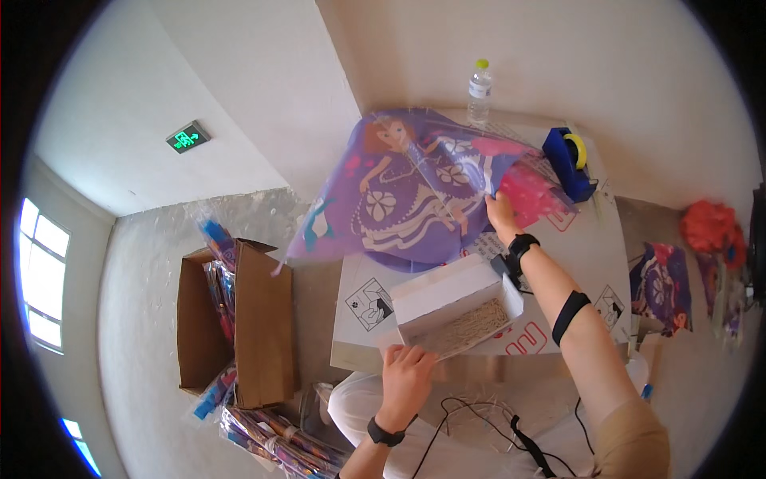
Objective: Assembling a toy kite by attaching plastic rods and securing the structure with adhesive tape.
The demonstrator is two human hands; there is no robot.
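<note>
Our right grip (501, 217) is narrow, holding the purple sheet (423, 188) by its right-hand side. Our left grip (407, 379) curls at the near left corner of the box (435, 295); whether its fingers pinch the rim or only rest there, we cannot tell. The sheet is spread over the far part of the worktop (590, 259), behind the box, and its left point reaches past the worktop's edge above the floor. Pink film (538, 195) shows just beside the right grip, and we cannot tell if it is part of the sheet.

To handle this well, we want a light pinch, since the sheet looks thin and probably creases easily. One grip leaves the far left point unsupported, so we do better to move slowly, or to bring the left grip up to steady it. We keep the sheet's lower edge above the box, because dragging it could scatter the small tan pieces (479, 323) inside. On the right, we give the tape dispenser (570, 164) room, as its cutter might snag the film. The bottle (479, 92) stands at the back and could be knocked over by a wide sweep.
</note>
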